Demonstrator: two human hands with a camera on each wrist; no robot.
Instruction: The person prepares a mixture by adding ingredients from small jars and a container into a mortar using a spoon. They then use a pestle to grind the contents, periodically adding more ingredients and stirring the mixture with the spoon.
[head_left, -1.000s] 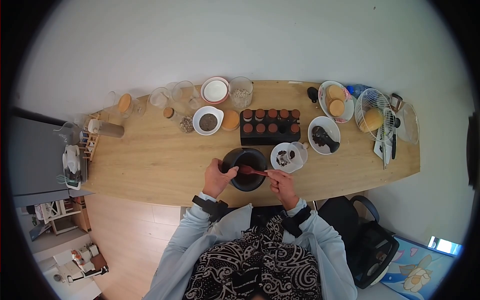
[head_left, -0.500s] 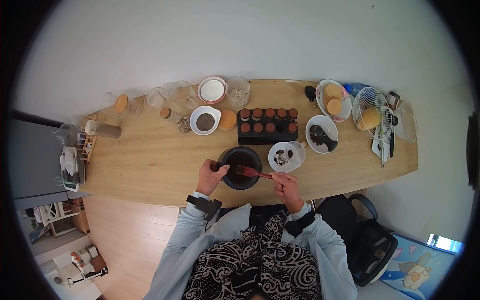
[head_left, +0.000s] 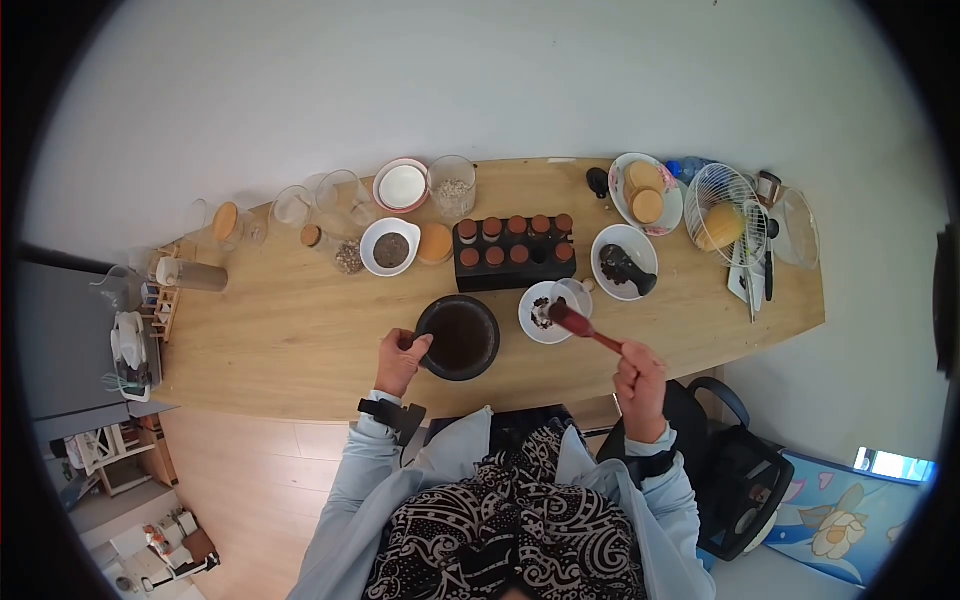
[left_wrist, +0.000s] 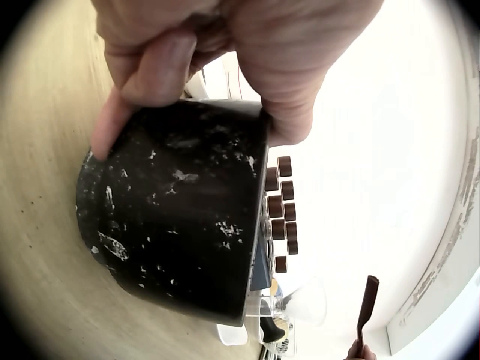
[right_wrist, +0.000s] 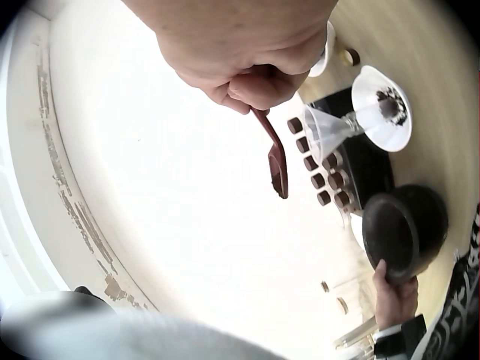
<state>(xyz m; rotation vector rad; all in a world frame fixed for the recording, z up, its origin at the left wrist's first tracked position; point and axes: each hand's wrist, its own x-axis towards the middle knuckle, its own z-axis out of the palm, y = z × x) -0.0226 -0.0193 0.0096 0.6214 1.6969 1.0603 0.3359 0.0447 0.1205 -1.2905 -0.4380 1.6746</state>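
Note:
My left hand grips the rim of a black mortar, thumb over the edge and fingers against its outer wall. Whitish scuffs mark that wall; inside lies a dark brown layer. To the right, my right hand holds a small reddish-brown scoop by its handle, raised over the table. Dark powder shows at the scoop's tip. In the head view the scoop's head overlaps a clear funnel, which sits in a small glass bottle. That bottle stands in a white bowl holding dark bits.
Behind the mortar is a black rack of brown-capped jars. A black pestle lies in another white bowl. Farther right stand a flowered bowl, a wire basket and knives. Glass jars and a bowl of dark grains line the back left.
My right hand has lifted the scoop out of the mortar and carried it right, to the funnel. The left hand keeps hold of the mortar. The head view has shifted slightly.

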